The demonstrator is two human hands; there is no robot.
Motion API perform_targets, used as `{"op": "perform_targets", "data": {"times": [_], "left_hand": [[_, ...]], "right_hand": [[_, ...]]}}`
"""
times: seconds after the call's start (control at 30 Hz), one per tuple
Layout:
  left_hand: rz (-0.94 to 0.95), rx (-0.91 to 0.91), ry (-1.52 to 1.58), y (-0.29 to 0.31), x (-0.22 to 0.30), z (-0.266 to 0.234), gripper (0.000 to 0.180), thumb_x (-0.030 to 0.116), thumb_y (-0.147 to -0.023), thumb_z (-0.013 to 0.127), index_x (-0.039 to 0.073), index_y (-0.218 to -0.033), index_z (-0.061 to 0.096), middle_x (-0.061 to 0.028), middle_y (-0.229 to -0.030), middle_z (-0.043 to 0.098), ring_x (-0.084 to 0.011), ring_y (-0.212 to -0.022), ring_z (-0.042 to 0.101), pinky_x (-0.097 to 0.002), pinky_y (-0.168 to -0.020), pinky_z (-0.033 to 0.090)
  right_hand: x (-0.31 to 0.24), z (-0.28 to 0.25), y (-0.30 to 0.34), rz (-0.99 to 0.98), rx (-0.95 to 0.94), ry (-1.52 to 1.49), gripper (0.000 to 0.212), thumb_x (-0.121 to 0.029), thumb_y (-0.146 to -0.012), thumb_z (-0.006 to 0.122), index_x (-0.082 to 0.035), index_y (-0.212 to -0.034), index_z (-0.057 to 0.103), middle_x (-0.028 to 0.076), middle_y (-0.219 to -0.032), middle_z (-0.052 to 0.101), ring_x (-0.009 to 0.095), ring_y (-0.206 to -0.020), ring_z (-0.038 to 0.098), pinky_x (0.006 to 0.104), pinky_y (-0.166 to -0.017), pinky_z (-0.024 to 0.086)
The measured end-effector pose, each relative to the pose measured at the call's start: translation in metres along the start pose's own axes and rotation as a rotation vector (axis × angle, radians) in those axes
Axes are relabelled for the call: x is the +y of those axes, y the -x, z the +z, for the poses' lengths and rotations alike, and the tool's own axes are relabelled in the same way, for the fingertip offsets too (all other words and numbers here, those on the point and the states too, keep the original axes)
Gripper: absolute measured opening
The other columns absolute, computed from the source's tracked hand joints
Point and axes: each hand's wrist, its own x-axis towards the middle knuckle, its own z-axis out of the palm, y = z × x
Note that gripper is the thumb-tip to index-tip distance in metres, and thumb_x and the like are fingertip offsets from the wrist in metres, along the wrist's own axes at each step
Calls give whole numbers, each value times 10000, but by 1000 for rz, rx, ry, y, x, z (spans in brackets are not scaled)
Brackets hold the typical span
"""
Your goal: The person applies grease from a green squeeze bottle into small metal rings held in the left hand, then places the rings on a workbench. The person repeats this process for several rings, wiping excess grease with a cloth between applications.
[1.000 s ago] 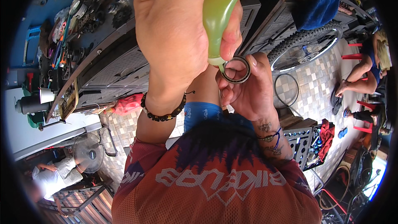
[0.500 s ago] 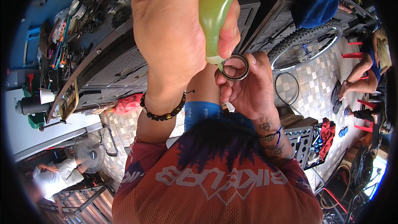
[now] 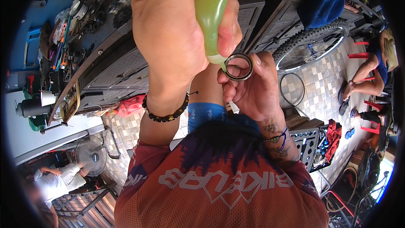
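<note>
My left hand is wrapped round a soft, translucent yellow-green squeeze bottle, its nozzle pointing down. The nozzle tip touches, or nearly touches, the left edge of a thin bearing. That bearing is a dark-faced metal ring, pinched on edge between the thumb and fingers of my right hand. Below those fingers the end of what looks like a small brush pokes out; the rest of it is hidden in the hand. The bottle's upper end runs out of the picture.
A workbench with drawers carries tools and bike parts at the left. A bicycle wheel leans at the right, near an open tool case. A fan stands lower left. One person is at lower left, others sit far right.
My left hand and the bottle have shifted slightly left and down. The bearing has moved a little with the nozzle still at its left edge, and more of the brush end shows.
</note>
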Motion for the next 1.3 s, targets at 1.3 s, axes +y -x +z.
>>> {"op": "perform_targets", "data": {"times": [1.3], "left_hand": [[173,-517,-49,-24,-15,-41,483,375,-1100,309,46,-817,522,-36,-484,410,-173,-330,379,-315,-305,373]], "right_hand": [[2,0,1,-28,11,48,608,-429,-1056,531,85,-1381,521,241,-1155,690,255,-1003,735,363,-935,591]]}}
